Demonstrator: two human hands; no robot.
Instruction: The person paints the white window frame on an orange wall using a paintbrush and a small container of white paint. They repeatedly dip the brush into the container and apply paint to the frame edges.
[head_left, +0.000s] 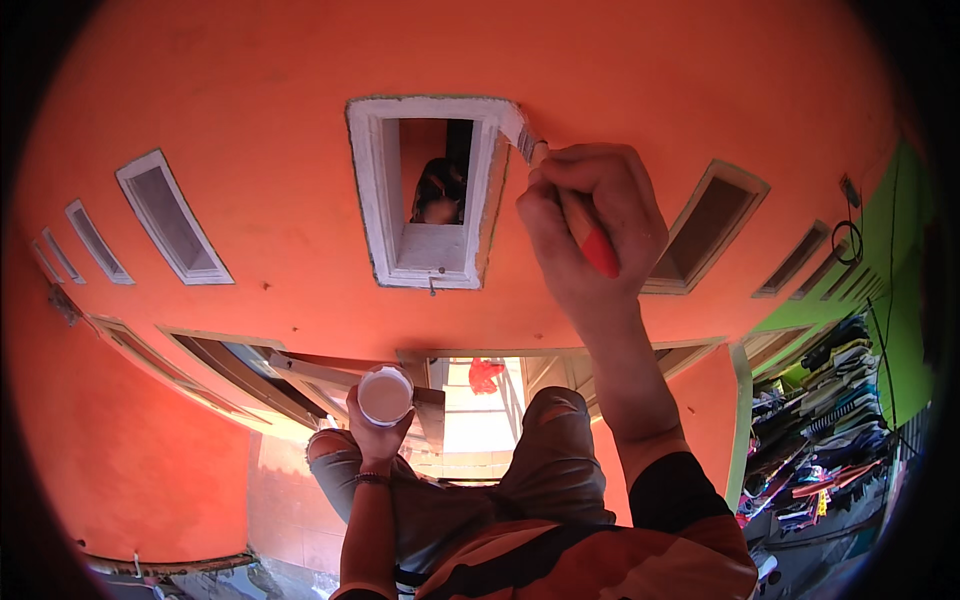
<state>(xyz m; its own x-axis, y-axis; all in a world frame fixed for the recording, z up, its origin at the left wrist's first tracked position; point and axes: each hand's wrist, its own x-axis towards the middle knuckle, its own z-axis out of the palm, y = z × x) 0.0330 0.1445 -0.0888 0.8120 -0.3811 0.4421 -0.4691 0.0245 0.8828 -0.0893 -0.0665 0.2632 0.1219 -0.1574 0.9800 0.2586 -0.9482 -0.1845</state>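
My right hand (600, 202) grips a paintbrush (574, 206) with a wooden handle and a red end. Its bristles touch the upper right corner of a vent opening's frame (365, 191), which is coated in white paint. The frame's right side shows orange along its outer part. Low before my body, my left hand (379, 435) holds a round tub of pale paint (385, 396), its open top facing up. A nail or small hook (433, 285) sticks out at the frame's lower edge. Through the opening a dark shape shows, perhaps a reflection or a person.
The orange wall (285, 97) holds more vent openings: white-framed ones (176, 217) at left, brownish ones (705, 225) at right. Below are a doorway with a red thing (486, 375) and a wooden beam (429, 420). Clothes (825, 420) hang at right beside a green wall (904, 300).
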